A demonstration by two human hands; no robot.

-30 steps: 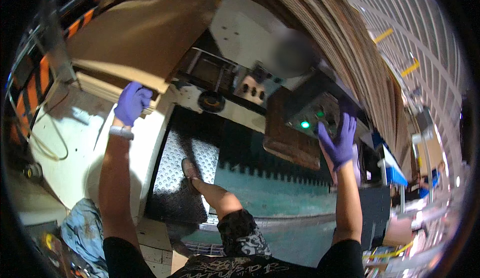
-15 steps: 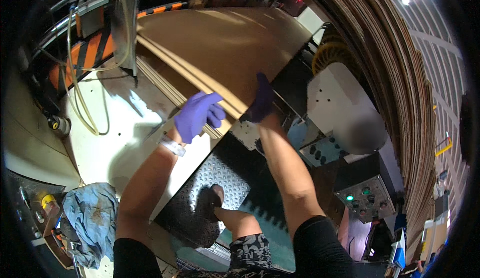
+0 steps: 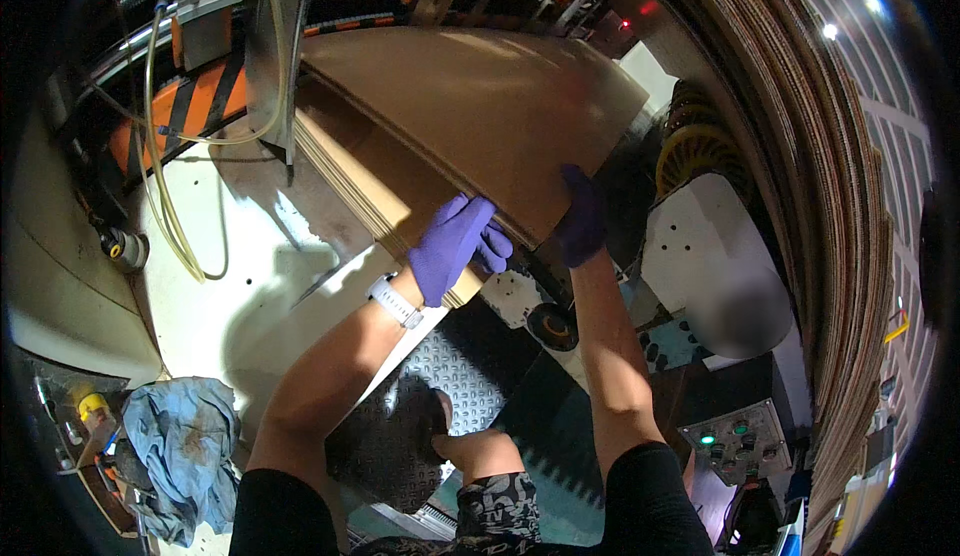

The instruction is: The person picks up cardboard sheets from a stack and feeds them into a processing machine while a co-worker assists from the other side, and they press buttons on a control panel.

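A small stack of brown cardboard sheets (image 3: 480, 106) is tilted up, its near edge lifted off a lower stack of cardboard (image 3: 350, 171). My left hand (image 3: 455, 248), in a purple glove, is closed on the near edge of the lifted sheets close to their front corner. On the right side edge, my right hand (image 3: 582, 221) grips the same sheets; it is in shadow and its fingers under the cardboard are hidden. A dark gap shows between the lifted sheets and the stack below.
At left are a white machine surface (image 3: 240, 286), clear hoses (image 3: 160, 196) and a blue rag (image 3: 185, 446). A button panel (image 3: 740, 441), a white machine cover (image 3: 700, 246) and a yellow coil (image 3: 700, 156) stand right. Beyond rises a tall cardboard stack (image 3: 830, 256). Underfoot lies metal tread plate (image 3: 470, 371).
Both hands have moved right with the upper cardboard sheets. The gap above the lower stack has widened, and the view has shifted slightly.
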